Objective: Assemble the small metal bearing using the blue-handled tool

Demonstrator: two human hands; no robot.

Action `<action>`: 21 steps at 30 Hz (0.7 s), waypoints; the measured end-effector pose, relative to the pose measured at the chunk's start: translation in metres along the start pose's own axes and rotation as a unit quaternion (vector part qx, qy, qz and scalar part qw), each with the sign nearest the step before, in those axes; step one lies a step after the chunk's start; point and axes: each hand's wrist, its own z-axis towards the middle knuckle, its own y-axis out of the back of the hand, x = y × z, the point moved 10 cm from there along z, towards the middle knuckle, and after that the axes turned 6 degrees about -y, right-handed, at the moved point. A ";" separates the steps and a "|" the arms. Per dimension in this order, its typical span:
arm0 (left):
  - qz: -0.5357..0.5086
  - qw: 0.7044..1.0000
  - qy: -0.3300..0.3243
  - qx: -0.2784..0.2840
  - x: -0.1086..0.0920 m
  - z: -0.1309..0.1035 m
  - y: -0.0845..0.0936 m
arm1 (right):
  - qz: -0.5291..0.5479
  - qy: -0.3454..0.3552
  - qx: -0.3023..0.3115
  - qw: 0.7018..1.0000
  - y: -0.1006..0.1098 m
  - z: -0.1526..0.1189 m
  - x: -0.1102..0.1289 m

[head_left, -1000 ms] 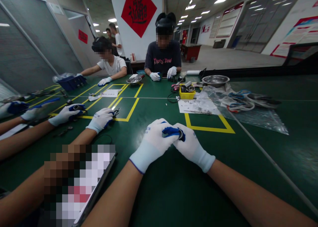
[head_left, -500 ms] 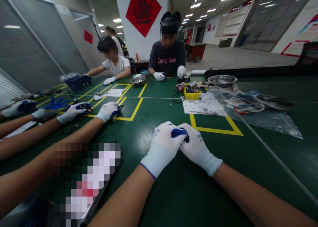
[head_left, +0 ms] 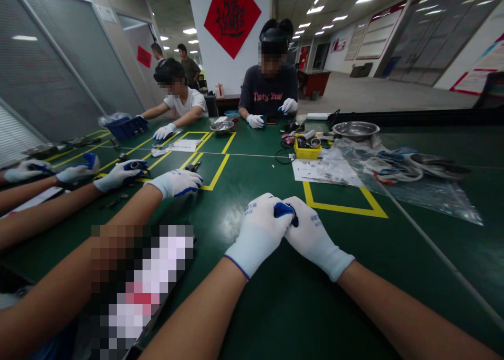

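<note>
My left hand (head_left: 262,221) wears a white glove with a blue palm, and its fingers are curled closed. My right hand (head_left: 309,231), gloved the same way, meets it fingertip to fingertip above the green table (head_left: 271,307). Between the pinched fingers there may be a small dark thing, but the gloves hide it and I cannot make out what it is. Ahead and to the right of my hands, yellow tape (head_left: 346,208) marks a rectangle, with a white sheet of paper (head_left: 301,171) at its far side.
A yellow bin (head_left: 307,152) of metal parts stands beyond the paper. A steel bowl (head_left: 356,129) and a clear plastic bag (head_left: 444,197) with gloves (head_left: 394,168) lie right. Co-workers' gloved hands (head_left: 177,182) work at left. Two people sit opposite, near a blue bin (head_left: 125,129).
My hands keep the same closed pose together. At left, a co-worker's gloved hand has reached forward over small parts. Opposite, a person's raised hand has shifted slightly. The view has turned a little.
</note>
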 end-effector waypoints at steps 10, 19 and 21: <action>-0.130 0.983 -0.101 -0.075 -0.005 -0.006 0.007 | 0.017 0.012 -0.107 0.994 0.015 0.002 -0.016; -0.250 0.965 -0.042 -0.060 0.016 -0.003 -0.015 | 0.060 0.040 -0.122 0.990 0.008 -0.002 -0.021; -0.262 0.962 -0.034 -0.064 0.019 -0.002 -0.015 | 0.061 0.040 -0.119 0.990 0.006 -0.001 -0.021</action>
